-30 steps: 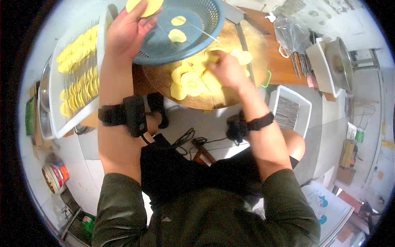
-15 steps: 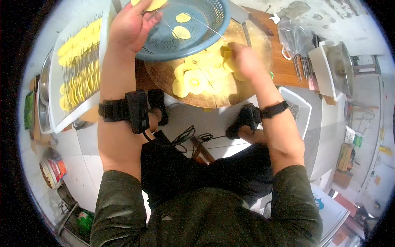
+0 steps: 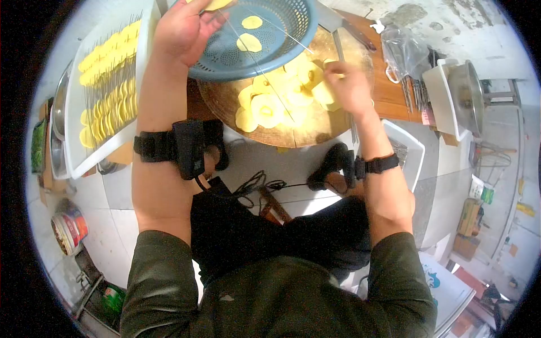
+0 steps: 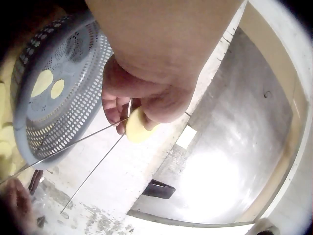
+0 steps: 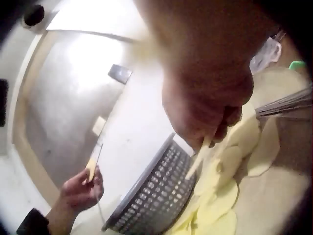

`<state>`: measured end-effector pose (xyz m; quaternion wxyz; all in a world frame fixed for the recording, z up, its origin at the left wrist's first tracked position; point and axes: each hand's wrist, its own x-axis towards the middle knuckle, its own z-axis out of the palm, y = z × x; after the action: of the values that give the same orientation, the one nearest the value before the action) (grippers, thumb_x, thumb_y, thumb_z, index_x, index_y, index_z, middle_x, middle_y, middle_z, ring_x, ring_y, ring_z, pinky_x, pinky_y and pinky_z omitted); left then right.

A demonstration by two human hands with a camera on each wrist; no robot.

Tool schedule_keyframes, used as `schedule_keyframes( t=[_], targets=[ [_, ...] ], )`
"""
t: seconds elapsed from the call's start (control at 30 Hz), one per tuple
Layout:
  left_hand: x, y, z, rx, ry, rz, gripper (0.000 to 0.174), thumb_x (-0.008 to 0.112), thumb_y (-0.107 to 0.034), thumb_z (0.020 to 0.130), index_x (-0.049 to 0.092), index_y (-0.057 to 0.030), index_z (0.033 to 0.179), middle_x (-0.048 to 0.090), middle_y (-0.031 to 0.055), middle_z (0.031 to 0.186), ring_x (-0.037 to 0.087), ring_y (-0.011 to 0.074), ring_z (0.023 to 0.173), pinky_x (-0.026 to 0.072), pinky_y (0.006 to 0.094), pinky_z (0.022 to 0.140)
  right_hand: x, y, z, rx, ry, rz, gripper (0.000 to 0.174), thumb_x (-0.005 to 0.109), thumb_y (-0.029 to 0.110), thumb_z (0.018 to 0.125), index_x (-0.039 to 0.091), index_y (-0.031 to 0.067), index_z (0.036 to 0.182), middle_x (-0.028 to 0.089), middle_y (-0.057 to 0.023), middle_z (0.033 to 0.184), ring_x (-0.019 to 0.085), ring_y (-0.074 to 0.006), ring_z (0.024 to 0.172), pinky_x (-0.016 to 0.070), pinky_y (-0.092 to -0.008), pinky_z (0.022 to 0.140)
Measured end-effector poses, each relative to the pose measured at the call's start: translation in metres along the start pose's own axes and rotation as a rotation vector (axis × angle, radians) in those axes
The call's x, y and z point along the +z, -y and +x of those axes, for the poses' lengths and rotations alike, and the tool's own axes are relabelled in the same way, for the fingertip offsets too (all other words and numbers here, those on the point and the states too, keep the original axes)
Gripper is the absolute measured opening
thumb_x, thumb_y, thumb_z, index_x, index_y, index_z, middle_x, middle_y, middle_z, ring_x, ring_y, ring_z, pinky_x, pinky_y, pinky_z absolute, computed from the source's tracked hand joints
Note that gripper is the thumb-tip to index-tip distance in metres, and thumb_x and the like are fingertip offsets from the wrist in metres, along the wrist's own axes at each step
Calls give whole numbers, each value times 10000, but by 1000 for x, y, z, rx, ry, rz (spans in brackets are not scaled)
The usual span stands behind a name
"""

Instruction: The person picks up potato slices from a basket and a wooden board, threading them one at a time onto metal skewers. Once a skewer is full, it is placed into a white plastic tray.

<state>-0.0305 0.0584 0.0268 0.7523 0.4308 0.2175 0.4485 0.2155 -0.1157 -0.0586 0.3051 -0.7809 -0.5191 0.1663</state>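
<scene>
My left hand [image 3: 183,36] is over the left rim of a blue perforated basket [image 3: 194,70]. It pinches a round yellow potato slice [image 4: 138,128] between thumb and fingers, together with thin metal skewers [image 4: 93,169] that stick out over the basket and board. On the right side of the round wooden board [image 3: 332,135], my right hand [image 3: 352,89] has curled fingers and pinches another slice [image 5: 198,159], seen edge-on in the right wrist view. Beside and below that hand lie overlapping loose potato slices [image 3: 265,110]. Two slices [image 3: 249,43] are inside the basket.
At left stands a white tray [image 3: 84,174] with rows of skewered yellow slices. A bundle of metal skewers [image 5: 286,102] lies by my right hand. Behind the board is a knife [image 3: 360,38]; to the right are a plastic bag [image 3: 403,50] and another white tray [image 3: 416,155].
My right hand has moved right from over the slice pile to the board's right side and now has a slice in its fingers. The left hand stays nearly in place over the basket.
</scene>
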Motion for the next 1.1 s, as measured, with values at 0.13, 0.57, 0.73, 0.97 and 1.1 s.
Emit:
schedule_keyframes(
  t=[0.13, 0.57, 0.73, 0.97, 1.1],
  targets=[
    [-1, 4, 2, 0, -1, 19, 236, 441, -131, 994, 519, 13, 1165, 631, 104, 936, 602, 157, 731, 513, 247, 610, 38, 15, -17, -314, 262, -66, 376, 643, 216, 833, 608, 65, 1176, 642, -179, 1108, 630, -334, 978, 504, -396, 852],
    [-45, 21, 31, -7, 54, 140, 334, 505, -190, 982, 493, -38, 1279, 611, 76, 1187, 615, 209, 1050, 517, 301, 823, 56, 28, 17, -105, 44, -339, 410, 645, 363, 815, 626, 20, 1039, 637, -194, 1035, 635, -354, 926, 519, -440, 785],
    [-31, 14, 21, 1, 63, 137, 339, 506, -194, 982, 488, -39, 1283, 611, 85, 1187, 615, 214, 1054, 517, 302, 823, 70, 30, 25, 48, 50, -445, 391, 635, 379, 805, 662, 10, 931, 653, -204, 971, 664, -337, 848, 534, -445, 746],
    [-4, 0, 2, 9, 23, 9, 249, 449, -136, 995, 506, -8, 1200, 630, 98, 999, 612, 145, 791, 517, 238, 632, 53, -6, 14, 343, -197, 569, 185, 597, 138, 852, 628, -40, 891, 676, -144, 825, 660, -224, 715, 530, -331, 648],
    [-38, 16, 24, 17, 61, 93, 339, 505, -197, 983, 485, -38, 1282, 611, 88, 1184, 616, 214, 1053, 516, 301, 818, 43, -5, 5, 396, -121, 1148, 145, 544, 69, 914, 583, -10, 1030, 620, -73, 847, 605, -155, 696, 513, -256, 616]
  ],
)
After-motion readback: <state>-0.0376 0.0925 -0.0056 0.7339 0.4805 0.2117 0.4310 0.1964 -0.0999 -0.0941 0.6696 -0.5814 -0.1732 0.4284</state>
